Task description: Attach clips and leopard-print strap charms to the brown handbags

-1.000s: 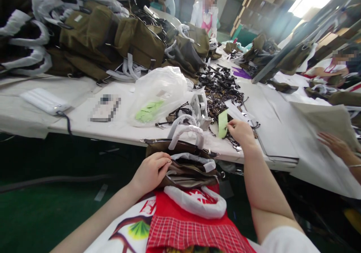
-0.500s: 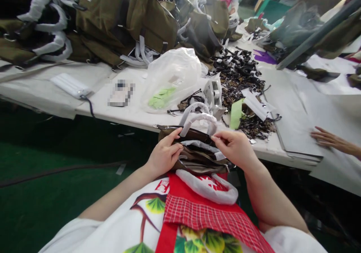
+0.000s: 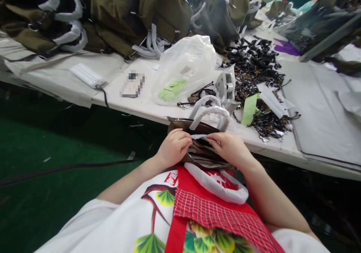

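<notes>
A brown handbag [image 3: 180,124] with its zipped top open leans between my body and the table edge. Its far carrying handle [image 3: 211,112], wrapped in white, stands up, while the near wrapped handle [image 3: 217,189] hangs over my red apron. My left hand [image 3: 175,146] is closed at the left of the bag's opening, fingers curled over its inner edge. Opposite it, my right hand [image 3: 229,147] pinches the same inner edge with thumb and fingers. A strip of white wrapping [image 3: 199,137] shows between the two hands. The bag's inside is mostly hidden.
Olive bags [image 3: 118,16] are heaped along the back. On the table lie a white power strip [image 3: 87,75], a pixelated phone [image 3: 134,84], a clear plastic bag [image 3: 188,63] with green slips, and a pile of dark straps [image 3: 256,65]. A grey pole [image 3: 329,38] slants at right.
Both hands have shifted from the bag's far zipped edge to the inner edge nearer me, closer together. The view has tilted and turned left. Another person's hand at right has left view.
</notes>
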The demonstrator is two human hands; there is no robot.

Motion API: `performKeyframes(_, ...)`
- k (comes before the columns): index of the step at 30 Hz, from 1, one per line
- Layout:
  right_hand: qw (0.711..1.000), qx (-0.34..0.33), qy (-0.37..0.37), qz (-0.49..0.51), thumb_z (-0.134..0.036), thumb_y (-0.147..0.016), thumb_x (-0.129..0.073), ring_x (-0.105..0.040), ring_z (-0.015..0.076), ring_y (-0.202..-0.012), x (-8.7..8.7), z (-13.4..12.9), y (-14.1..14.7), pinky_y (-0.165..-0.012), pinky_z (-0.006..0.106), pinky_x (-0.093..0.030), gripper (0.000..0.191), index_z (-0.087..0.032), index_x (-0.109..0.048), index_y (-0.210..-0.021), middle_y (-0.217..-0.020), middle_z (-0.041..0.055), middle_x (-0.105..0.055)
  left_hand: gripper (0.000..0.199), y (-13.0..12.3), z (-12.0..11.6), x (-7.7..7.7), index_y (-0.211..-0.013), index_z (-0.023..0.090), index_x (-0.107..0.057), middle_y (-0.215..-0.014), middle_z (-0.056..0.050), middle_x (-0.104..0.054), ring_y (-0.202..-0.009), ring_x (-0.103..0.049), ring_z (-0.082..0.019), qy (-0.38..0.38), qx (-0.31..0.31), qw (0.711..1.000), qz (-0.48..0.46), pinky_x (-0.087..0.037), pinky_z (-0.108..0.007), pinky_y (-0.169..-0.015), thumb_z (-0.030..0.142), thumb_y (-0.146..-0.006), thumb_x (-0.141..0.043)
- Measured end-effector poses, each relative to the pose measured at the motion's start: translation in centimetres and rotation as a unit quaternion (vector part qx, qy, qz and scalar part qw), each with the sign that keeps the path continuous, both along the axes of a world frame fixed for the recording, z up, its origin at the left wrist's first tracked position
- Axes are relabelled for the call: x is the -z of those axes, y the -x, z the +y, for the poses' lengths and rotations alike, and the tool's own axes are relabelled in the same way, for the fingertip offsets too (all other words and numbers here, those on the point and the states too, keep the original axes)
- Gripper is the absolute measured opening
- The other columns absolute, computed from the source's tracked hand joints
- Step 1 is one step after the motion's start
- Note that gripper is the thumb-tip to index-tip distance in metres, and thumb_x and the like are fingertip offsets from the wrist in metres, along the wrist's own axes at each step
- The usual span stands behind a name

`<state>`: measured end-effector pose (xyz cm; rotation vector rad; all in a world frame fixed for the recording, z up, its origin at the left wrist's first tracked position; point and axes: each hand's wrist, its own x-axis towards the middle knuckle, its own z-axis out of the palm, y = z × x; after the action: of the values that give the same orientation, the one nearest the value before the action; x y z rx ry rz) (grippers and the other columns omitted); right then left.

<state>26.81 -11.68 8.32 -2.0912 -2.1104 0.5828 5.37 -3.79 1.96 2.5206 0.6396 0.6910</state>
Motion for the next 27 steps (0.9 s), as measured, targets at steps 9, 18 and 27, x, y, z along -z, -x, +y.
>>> performKeyframes(9,0.997,-0.044,-0.015,-0.055,-0.032,-0.1,-0.043,-0.067,0.0196,-0.084,0.9,1.9,3.9,-0.07,0.028,-0.041,0.032,-0.022,-0.073,-0.095,-0.095,0.0057,-0.075,0.015,0.3,-0.6,-0.2,-0.089,0.02,-0.072,-0.106,-0.007,-0.071,-0.102,-0.063,-0.021,0.015,-0.059,0.998,-0.021,-0.045,-0.044,-0.103,0.023,-0.091,-0.058)
performKeyframes(18,0.967,0.066,0.051,0.242,-0.019,-0.088,-0.046,-0.054,0.013,-0.054,1.4,-0.1,4.4,-0.059,0.025,-0.037,0.025,-0.02,-0.057,-0.066,-0.054,-0.0017,-0.061,0.016,0.7,0.4,0.9,-0.073,0.019,-0.074,-0.093,-0.005,-0.067,-0.087,-0.065,-0.018,0.292,-0.139,0.943,-0.08,-0.053,-0.033,-0.085,0.024,-0.084,-0.065)
performKeyframes(27,0.957,0.063,0.126,0.254,-0.019,-0.083,-0.046,-0.043,0.0113,-0.047,2.7,0.2,4.7,-0.052,0.027,-0.027,0.027,-0.02,-0.052,-0.056,-0.046,-0.0038,-0.049,0.016,0.7,0.4,0.9,-0.072,0.02,-0.074,-0.093,-0.005,-0.068,-0.087,-0.065,-0.018,0.291,-0.136,0.944,-0.078,-0.053,-0.033,-0.085,0.025,-0.083,-0.064)
